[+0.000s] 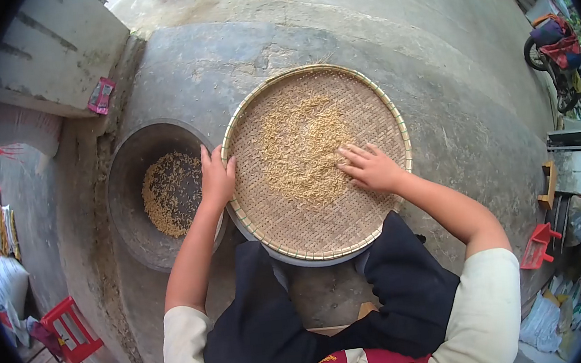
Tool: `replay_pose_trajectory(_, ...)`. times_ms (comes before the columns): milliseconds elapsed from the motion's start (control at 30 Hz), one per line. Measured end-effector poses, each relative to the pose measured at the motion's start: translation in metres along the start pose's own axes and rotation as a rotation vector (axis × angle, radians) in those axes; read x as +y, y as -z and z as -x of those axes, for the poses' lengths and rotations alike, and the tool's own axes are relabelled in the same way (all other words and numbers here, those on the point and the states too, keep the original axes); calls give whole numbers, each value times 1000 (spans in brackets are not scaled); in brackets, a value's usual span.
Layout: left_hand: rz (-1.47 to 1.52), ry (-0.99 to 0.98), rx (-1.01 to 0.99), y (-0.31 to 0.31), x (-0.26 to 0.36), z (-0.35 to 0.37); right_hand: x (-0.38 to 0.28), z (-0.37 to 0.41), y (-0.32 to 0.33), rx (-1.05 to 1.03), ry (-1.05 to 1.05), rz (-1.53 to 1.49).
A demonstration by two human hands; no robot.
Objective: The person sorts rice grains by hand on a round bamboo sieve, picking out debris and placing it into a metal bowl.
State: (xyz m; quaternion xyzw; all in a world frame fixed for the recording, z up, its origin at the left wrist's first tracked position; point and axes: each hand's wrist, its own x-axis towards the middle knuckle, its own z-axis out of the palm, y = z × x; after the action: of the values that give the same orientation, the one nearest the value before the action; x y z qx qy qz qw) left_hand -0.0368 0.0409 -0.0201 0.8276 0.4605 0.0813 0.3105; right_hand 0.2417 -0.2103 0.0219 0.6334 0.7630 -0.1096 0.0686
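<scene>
A round, shallow bamboo winnowing tray (316, 231) is in front of my knees, resting on a grey-rimmed vessel mostly hidden under it. Golden grains like unhusked rice (301, 145) are spread over its middle. My left hand (218, 179) grips the tray's left edge, thumb over the rim and fingers outside it. On the right part of the grain lies my right hand (371, 168), palm down, fingers stretched out and slightly apart, holding nothing I can see. Left of the tray stands a wide dark basin (127, 190) with more grain at its bottom.
A low wall (58, 53) with a pink packet (101, 96) stands at upper left. Red plastic stools (70, 330) lie at both sides. A motorbike (562, 61) is parked at far right, with bags (542, 322) below. Cracked concrete floor (457, 95) surrounds the tray.
</scene>
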Motion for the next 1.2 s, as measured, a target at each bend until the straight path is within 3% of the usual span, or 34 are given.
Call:
replay_pose_trajectory(167,-146,-118,132,3,7,4,14,64,-5,45,-303,-326)
replay_pose_trajectory(233,-454,-335,122,17,28,9,11,79,-5,96,-375,-450)
replay_pose_trajectory(333,-357,-415,52,12,24,2,9,96,-11,327,-580,-550)
replay_pose_trajectory(467,-256,-497,-44,18,32,1,21,105,-19,383,-587,-407)
replay_pose_trajectory(533,-232,-527,-112,20,24,3,29,102,-24,398,-801,-309)
replay_pose_trajectory(667,-259,-496,-131,17,20,6,42,93,-56,376,-812,-362)
replay_pose_trajectory(767,-309,-476,-135,15,22,5,37,81,-75,489,-819,-503)
replay_pose_trajectory(867,-361,-507,-151,17,28,4,24,71,-74,571,-984,-643)
replay_pose_trajectory(1200,-430,-606,-138,6,30,3,23,70,-69,552,-968,-654)
